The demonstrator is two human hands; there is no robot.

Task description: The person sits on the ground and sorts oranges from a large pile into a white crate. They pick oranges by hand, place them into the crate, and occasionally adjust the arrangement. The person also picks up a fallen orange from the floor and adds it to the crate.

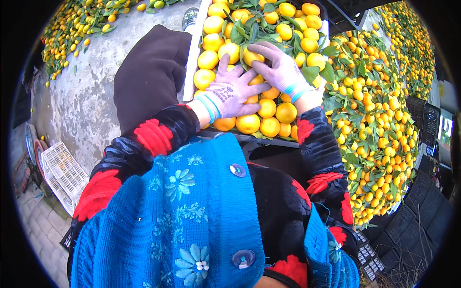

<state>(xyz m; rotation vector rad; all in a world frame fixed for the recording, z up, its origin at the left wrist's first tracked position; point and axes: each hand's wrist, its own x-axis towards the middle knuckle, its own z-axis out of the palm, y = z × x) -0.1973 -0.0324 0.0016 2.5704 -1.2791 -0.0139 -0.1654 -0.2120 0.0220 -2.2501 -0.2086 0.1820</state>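
A shallow crate (193, 57) with a pale rim lies before me, filled with orange-yellow mandarins (248, 124) and some green leaves. My left hand (229, 91), in a light purple glove with a blue cuff, rests palm down on the fruit. Its fingers are spread and hold nothing. To its right, my right hand (278, 69) wears a matching glove. Its thumb and fingers are bent around a single mandarin (252, 56) near the middle of the crate. A bunch of leaves (252, 29) lies on the fruit beyond both hands.
A large heap of leafy mandarins (374, 129) spreads along the right. More loose fruit (86, 24) lies on the concrete floor at far left. Someone's dark-trousered leg (149, 72) stands beside the crate. A white slatted crate (65, 173) sits at left; black crates (422, 120) are at right.
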